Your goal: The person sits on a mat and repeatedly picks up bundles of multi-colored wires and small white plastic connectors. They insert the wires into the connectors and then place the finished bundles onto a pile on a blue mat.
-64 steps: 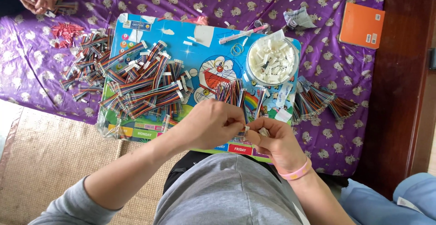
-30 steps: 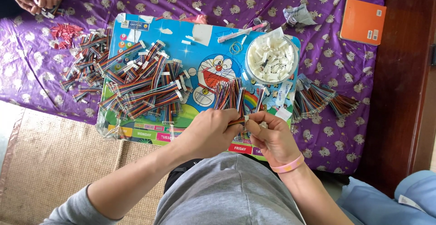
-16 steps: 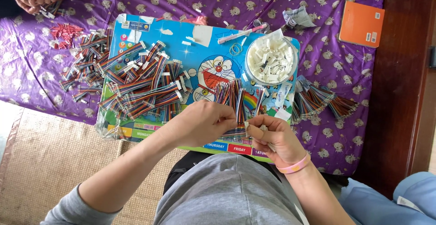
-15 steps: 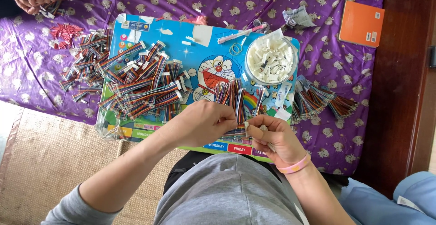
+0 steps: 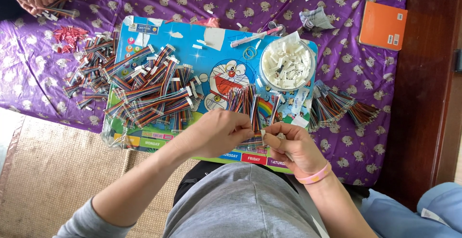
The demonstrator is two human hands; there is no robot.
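- We look down on a purple cloth [image 5: 202,0] printed with small pale figures, spread flat over most of the floor area.
- Along its left and lower edge we see a woven straw mat [image 5: 57,170], tan and coarse, running under the cloth.
- At the far left a strip of pale floor [image 5: 8,127] shows beside the mat.
- On the right we see dark reddish-brown wood [image 5: 423,98], a plank-like surface running top to bottom just beside the cloth.
- A light blue fabric [image 5: 418,214] bunches in the lower right corner.
- Soft, even daylight falls over everything, and we see only faint shadows.
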